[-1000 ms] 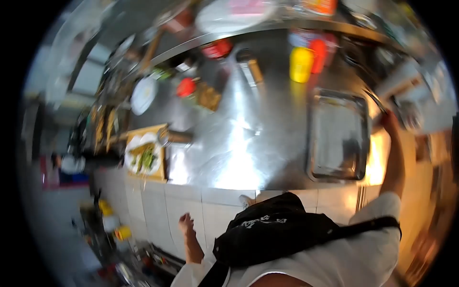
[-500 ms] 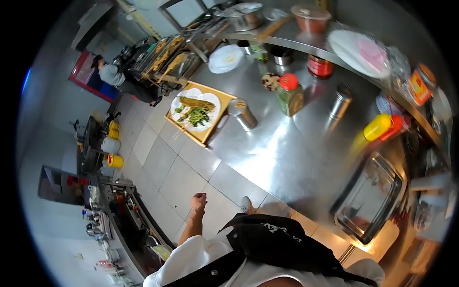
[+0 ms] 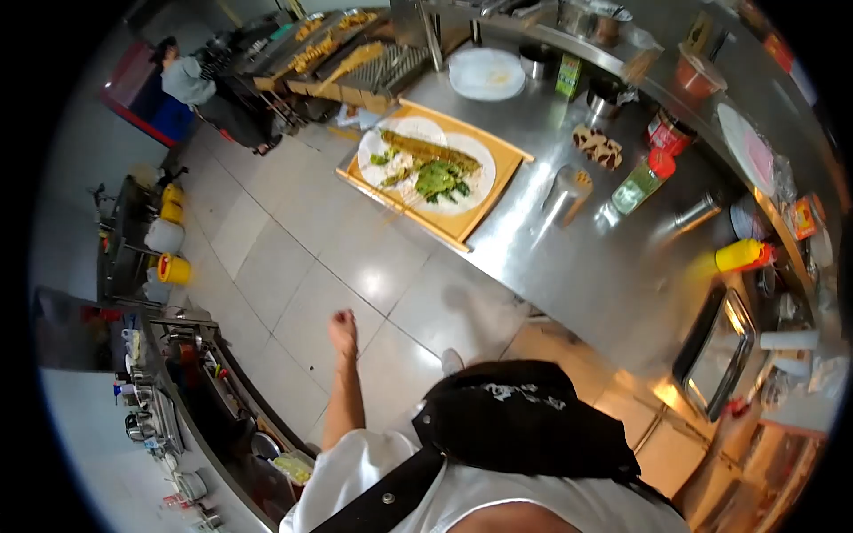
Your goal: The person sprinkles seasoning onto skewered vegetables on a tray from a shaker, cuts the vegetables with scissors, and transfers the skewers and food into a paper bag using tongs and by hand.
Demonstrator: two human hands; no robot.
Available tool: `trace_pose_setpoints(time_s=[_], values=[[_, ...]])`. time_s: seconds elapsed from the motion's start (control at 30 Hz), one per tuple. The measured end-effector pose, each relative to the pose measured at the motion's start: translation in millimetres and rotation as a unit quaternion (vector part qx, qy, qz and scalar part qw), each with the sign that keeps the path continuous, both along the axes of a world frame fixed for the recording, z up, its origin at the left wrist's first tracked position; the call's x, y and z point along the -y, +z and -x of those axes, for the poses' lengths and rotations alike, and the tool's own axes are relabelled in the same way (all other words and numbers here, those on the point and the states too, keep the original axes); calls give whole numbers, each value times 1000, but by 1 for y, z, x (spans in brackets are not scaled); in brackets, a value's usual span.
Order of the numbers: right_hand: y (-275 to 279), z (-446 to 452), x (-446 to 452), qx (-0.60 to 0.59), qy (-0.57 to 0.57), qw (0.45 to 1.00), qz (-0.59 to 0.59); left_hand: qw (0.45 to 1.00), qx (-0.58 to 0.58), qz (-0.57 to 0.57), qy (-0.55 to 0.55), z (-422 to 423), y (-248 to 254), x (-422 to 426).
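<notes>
My left hand [image 3: 343, 330] hangs over the tiled floor, its fingers curled closed with nothing showing in them. My right hand is out of sight. Nearest ahead, a wooden tray [image 3: 474, 233] sits on the steel counter's corner, partly jutting past its edge. On it are white plates [image 3: 481, 190] with a long browned roll [image 3: 429, 150] and leafy greens [image 3: 439, 180]. To the tray's right stand a metal shaker [image 3: 566, 194] and a red-capped jar of green flakes [image 3: 643, 181].
The steel counter [image 3: 569, 275] runs along my right, bearing a glass baking dish [image 3: 716, 352] and a yellow squeeze bottle [image 3: 739, 255]. At the far left, a person [image 3: 206, 93] stands near trays of food [image 3: 313, 53]. Yellow buckets [image 3: 174, 268] stand along the left.
I have stepped forward, so the tray and plates appear closer and larger. My left hand has swung slightly forward, still closed. The counter items have shifted rightward in view.
</notes>
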State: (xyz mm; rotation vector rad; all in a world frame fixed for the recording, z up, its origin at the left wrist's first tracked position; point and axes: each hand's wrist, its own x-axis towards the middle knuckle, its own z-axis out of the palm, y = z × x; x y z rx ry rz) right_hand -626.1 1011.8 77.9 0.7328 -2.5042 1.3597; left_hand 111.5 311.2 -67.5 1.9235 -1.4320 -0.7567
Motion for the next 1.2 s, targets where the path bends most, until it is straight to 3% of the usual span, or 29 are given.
trace_pose_setpoints(time_s=[0.03, 0.13, 0.23, 0.27, 0.33, 0.47, 0.6, 0.77, 0.93, 1.03, 1.2], values=[[17, -26, 39, -52, 18, 994, -96, 1000, -8, 3, -1, -8, 15, 29], [28, -124, 197, 153, 77, 981, 94, 995, 16, 92, -40, -9, 67, 115], [49, -207, 340, 342, 135, 926, 86, 983, 21, 133, -122, 18, 104, 195], [56, -230, 375, 262, 195, 943, -73, 978, 32, 144, -150, 37, 124, 213], [78, -274, 443, 372, 288, 880, -68, 965, 54, 169, -192, 78, 149, 242], [65, -306, 535, 445, 350, 818, -104, 942, 132, 179, -250, 137, 160, 290], [34, -313, 605, 589, 364, 721, -31, 902, 252, 172, -305, 175, 165, 319], [22, -318, 669, 657, 343, 671, -9, 825, 376, 210, -366, 210, 151, 362], [39, -330, 706, 674, 293, 678, 6, 725, 446, 291, -437, 237, 128, 415], [38, -338, 717, 671, 297, 679, 9, 689, 457, 277, -489, 245, 121, 432], [38, -382, 732, 692, 246, 674, 77, 614, 418, 333, -581, 243, 113, 463]])
